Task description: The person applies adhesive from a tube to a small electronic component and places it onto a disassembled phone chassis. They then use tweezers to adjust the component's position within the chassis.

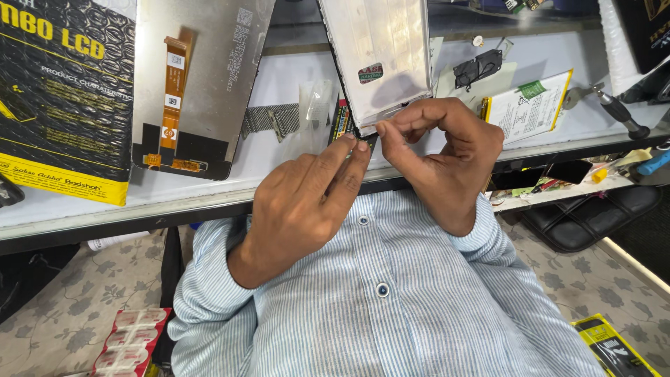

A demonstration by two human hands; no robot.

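A phone display panel (380, 56), silvery back side up, juts toward me over the white table (279, 150). My left hand (307, 202) pinches its lower corner with thumb and forefinger. My right hand (440, 150) curls beside it, its fingertips pressed on the panel's bottom edge. Both hands meet at that corner, above my striped blue shirt. What lies right under the fingertips is hidden.
A second display panel (199, 77) with an orange flex cable lies at left beside a black and yellow bubble-wrap package (63, 98). A metal mesh strap (269, 119), a white battery (530, 105), a small black part (478, 68) and a screwdriver (618, 112) rest on the table. Patterned floor below.
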